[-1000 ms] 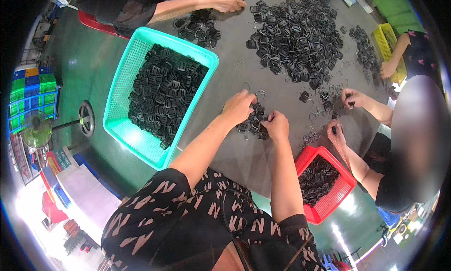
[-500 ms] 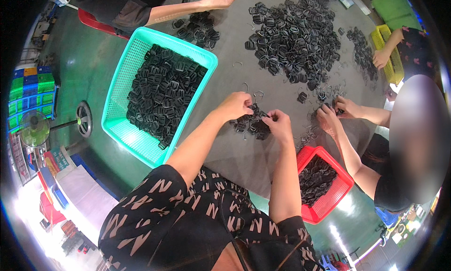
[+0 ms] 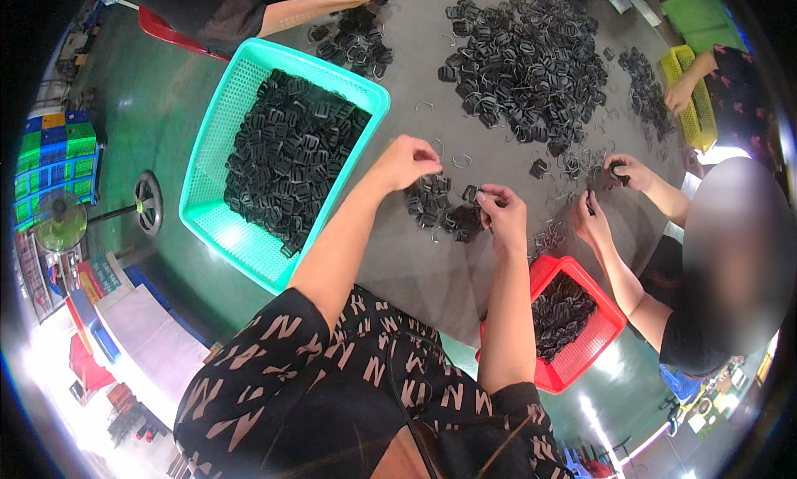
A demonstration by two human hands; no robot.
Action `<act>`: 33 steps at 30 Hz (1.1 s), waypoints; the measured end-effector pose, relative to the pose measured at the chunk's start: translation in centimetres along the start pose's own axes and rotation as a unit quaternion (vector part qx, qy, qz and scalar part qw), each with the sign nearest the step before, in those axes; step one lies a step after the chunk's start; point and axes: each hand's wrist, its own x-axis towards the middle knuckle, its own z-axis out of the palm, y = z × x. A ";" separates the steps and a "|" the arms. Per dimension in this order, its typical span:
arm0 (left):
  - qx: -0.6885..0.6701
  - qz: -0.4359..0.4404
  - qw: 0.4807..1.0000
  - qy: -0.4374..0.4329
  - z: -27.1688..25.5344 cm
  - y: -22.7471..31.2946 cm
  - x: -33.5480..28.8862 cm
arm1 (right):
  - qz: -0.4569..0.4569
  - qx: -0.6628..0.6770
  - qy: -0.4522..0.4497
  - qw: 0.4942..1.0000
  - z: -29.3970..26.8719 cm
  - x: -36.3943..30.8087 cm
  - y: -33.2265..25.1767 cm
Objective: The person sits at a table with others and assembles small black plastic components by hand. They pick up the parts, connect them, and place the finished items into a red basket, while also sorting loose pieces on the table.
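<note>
Working at the grey table (image 3: 415, 280), we have the green basket (image 3: 222, 122) at left, the big pile (image 3: 531, 68) far off, and a small heap of buckles (image 3: 440, 205) between our hands. Our left hand (image 3: 407, 162) bends over its left side, fingertips close; we cannot tell whether they grip anything. Our right hand (image 3: 506, 216) seems clamped on one buckle (image 3: 471, 193). We'd best pinch singly, keeping clear of the loose wires (image 3: 462, 161).

Bright light burns out the lower left, white glare streaks the floor (image 3: 178, 271), soft shadows lie on the table (image 3: 490, 147), a blur covers one head (image 3: 739, 255), and fisheye distortion curves the dark-cornered rim.
</note>
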 end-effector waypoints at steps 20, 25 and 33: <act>0.022 0.057 0.998 0.009 -0.5 -0.5 1.3 | -0.081 -0.133 -0.060 0.986 -3.7 1.0 2.2; -0.343 0.038 0.931 -0.117 0.2 -0.3 0.1 | 0.072 0.237 -0.119 0.961 -5.9 -2.4 1.8; 0.233 0.071 0.970 -0.014 9.3 -1.4 0.5 | 0.090 0.183 -0.012 0.979 -5.7 -2.1 3.7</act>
